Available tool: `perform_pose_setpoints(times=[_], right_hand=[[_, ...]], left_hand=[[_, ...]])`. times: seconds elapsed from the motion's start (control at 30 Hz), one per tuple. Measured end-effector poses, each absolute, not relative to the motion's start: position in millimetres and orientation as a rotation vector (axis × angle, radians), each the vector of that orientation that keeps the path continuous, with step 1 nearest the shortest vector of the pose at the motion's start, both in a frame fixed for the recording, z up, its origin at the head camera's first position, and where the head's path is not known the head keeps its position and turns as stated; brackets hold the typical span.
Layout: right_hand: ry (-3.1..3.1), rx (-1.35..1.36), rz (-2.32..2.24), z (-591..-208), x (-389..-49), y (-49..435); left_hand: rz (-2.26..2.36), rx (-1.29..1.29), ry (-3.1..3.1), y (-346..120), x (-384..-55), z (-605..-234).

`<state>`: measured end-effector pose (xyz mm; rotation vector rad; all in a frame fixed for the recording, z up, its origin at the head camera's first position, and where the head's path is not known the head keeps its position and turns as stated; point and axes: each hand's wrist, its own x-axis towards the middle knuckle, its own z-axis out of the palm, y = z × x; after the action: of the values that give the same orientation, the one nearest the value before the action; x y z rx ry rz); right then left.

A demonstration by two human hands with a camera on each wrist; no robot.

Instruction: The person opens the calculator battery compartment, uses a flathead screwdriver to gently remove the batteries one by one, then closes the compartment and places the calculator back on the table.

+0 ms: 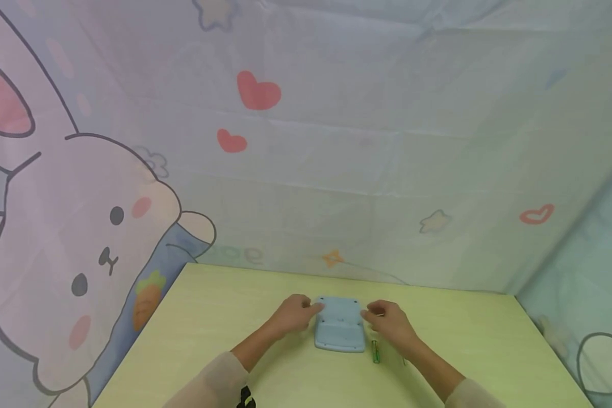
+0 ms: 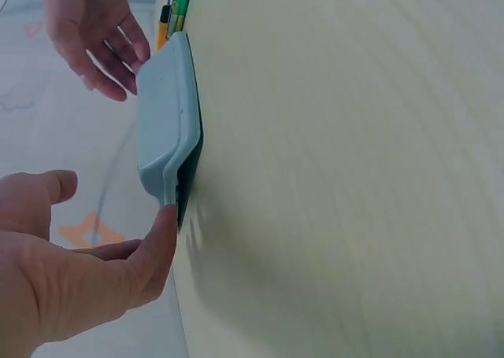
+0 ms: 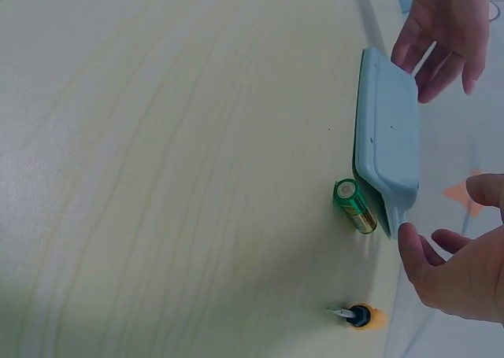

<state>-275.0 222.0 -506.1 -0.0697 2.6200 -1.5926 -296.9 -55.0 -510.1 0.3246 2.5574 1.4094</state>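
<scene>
A light blue plastic device (image 1: 340, 323), perhaps a calculator turned face down, lies on the table with small dark holes in its upper surface. At its left side, my left hand (image 1: 297, 313) touches the edge near the far corner; in the left wrist view a fingertip meets the rim and the thumb stands off it. My right hand (image 1: 390, 324) is at the opposite edge, fingertips against the rim in the right wrist view, thumb apart. Just right of the device lies a green battery (image 1: 375, 351). The device's underside is hidden.
A screwdriver with a yellow and black handle (image 3: 366, 316) lies on the table near the right hand. The pale yellow table (image 1: 224, 306) ends at a printed cloth backdrop (image 1: 336, 187). A small black and yellow thing (image 1: 246, 398) shows by the left sleeve.
</scene>
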Motion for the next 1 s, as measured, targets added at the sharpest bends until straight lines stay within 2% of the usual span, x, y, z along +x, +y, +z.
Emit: perform_pose_setpoints(times=[0.4, 1.0], right_hand=[[2.447, 0.0, -1.688, -504.2, -279.0, 222.2], [2.386, 0.129, -1.653, -511.2, -286.8, 213.3]], left_hand=[[1.656, 0.129, 2.3, -49.8, -295.4, -508.1], [1.631, 0.127, 2.253, -46.8, -297.7, -514.9]])
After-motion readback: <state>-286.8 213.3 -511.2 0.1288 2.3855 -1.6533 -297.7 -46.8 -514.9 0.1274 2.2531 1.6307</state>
